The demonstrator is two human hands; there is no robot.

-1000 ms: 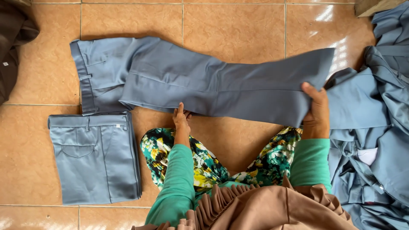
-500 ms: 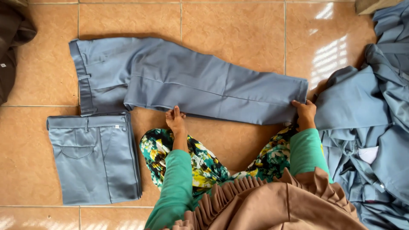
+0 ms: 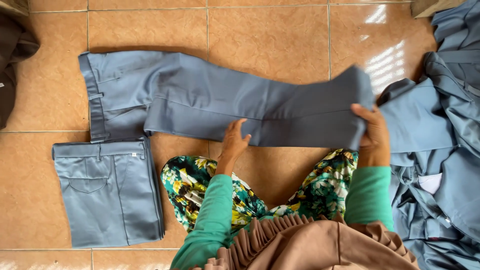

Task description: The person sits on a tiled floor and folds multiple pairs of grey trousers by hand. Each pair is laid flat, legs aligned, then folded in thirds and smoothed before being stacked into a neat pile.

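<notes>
A pair of blue-grey trousers (image 3: 200, 102) lies stretched across the tiled floor, waistband to the left. My right hand (image 3: 372, 135) grips the leg ends and holds them raised off the floor. My left hand (image 3: 234, 141) rests with spread fingers on the near edge of the trouser legs, about halfway along. My green sleeves and floral-patterned knees sit just below the garment.
A folded stack of matching blue-grey trousers (image 3: 107, 192) lies at the lower left. A heap of unfolded blue-grey garments (image 3: 442, 150) fills the right side. A dark garment (image 3: 12, 65) sits at the left edge. Orange-brown floor tiles (image 3: 265, 40) lie beyond.
My right hand has lifted the leg ends off the floor after laying them flat half a second ago. My left hand shifted slightly right along the near edge.
</notes>
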